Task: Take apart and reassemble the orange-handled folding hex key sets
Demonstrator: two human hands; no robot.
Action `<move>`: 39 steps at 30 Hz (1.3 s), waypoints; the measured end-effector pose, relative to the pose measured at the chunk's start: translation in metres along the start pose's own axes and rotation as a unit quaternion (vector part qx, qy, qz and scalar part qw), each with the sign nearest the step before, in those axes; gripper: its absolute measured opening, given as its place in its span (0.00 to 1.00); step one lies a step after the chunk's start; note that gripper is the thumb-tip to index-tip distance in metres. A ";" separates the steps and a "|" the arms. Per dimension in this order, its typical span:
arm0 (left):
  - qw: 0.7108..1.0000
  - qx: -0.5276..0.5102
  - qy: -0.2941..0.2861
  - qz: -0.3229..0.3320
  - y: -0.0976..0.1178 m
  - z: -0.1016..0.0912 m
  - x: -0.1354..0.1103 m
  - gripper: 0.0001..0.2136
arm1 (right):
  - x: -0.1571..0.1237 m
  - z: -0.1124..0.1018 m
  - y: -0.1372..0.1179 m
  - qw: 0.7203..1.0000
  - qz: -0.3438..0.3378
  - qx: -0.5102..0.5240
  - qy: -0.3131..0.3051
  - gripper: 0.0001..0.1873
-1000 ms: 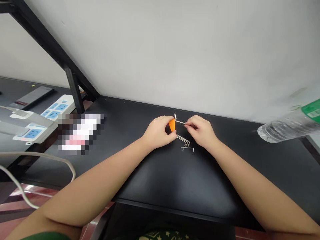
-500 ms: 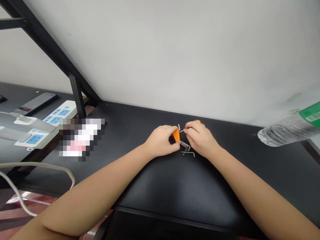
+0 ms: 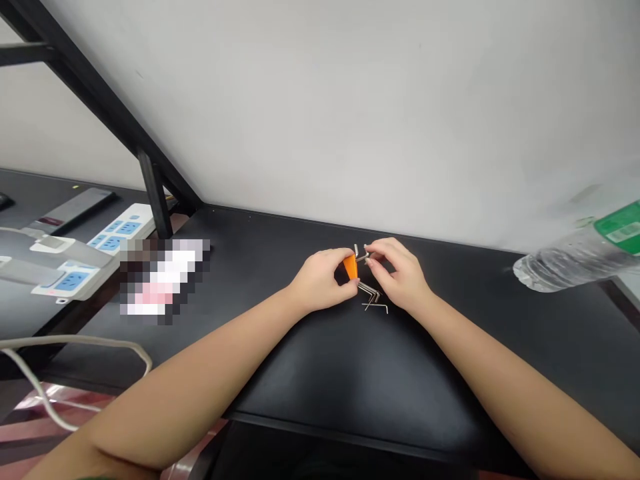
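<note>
My left hand (image 3: 320, 280) is closed around a small orange holder (image 3: 351, 267) for hex keys, held just above the black table (image 3: 350, 373). My right hand (image 3: 397, 277) pinches a thin metal hex key (image 3: 361, 254) at the top of the holder. Several more hex keys (image 3: 373, 293) stick out of the holder's lower end, their bent tips resting on the table between my hands. Both hands sit near the wall at the table's far side.
A clear plastic bottle with a green label (image 3: 575, 257) lies at the right by the wall. White power strips with blue sockets (image 3: 90, 250) and a grey cable (image 3: 75, 343) lie at the left. A black slanted frame (image 3: 150, 193) stands beside them.
My right hand has pushed its hex key in toward the orange holder, so the two hands are now close together. The view has shifted slightly.
</note>
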State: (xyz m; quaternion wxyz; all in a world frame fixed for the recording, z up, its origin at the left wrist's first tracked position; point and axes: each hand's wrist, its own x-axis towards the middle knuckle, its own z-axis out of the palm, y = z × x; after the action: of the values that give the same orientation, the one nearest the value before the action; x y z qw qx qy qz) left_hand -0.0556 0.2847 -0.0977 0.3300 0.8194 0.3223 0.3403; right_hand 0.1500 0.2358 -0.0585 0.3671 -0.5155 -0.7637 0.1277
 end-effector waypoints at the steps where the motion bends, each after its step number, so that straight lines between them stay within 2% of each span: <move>1: 1.000 0.004 -0.006 0.004 0.000 0.000 0.000 0.14 | 0.000 0.000 0.001 1.000 0.015 0.012 -0.003 0.10; 4: 1.000 0.016 -0.013 0.005 0.001 0.001 -0.001 0.14 | -0.002 0.003 0.002 0.997 0.057 0.050 0.009 0.08; 8: 0.999 0.034 0.007 0.017 0.000 0.002 -0.003 0.15 | -0.005 0.007 -0.001 0.988 0.115 0.100 0.023 0.06; 12: 0.998 0.051 0.018 0.035 -0.002 0.002 -0.003 0.14 | -0.006 0.010 -0.002 0.975 0.173 0.138 0.009 0.08; 19: 0.994 0.049 -0.002 0.093 -0.001 0.002 -0.002 0.14 | -0.008 0.010 0.003 0.964 0.197 0.169 -0.048 0.08; 25: 0.993 0.057 -0.007 0.098 -0.002 0.000 -0.001 0.14 | -0.002 0.011 0.002 0.925 0.264 0.262 -0.075 0.15; 29: 0.995 0.051 -0.001 0.087 -0.002 0.001 -0.001 0.15 | 0.003 0.008 -0.002 0.917 0.271 0.276 -0.095 0.13; 31: 0.997 0.045 0.005 0.067 -0.002 0.001 0.000 0.16 | 0.006 0.002 -0.002 0.931 0.256 0.224 -0.132 0.09; 34: 0.999 0.037 0.025 0.018 -0.002 -0.002 0.001 0.18 | 0.009 -0.011 -0.003 0.957 0.179 0.036 -0.224 0.05; 36: 0.998 0.032 0.046 -0.015 -0.003 -0.003 0.002 0.18 | 0.009 -0.018 -0.004 0.950 0.120 -0.073 -0.279 0.04; 39: 0.997 0.019 0.065 -0.042 -0.006 -0.004 0.003 0.19 | 0.008 -0.020 -0.006 0.931 0.085 -0.151 -0.323 0.02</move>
State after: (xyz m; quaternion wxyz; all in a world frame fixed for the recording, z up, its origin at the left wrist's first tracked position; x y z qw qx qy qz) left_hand -0.0583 0.2918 -0.0992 0.3063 0.7874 0.3837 0.3727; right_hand 0.1578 0.2367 -0.0380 0.0066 -0.5587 -0.8045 0.2013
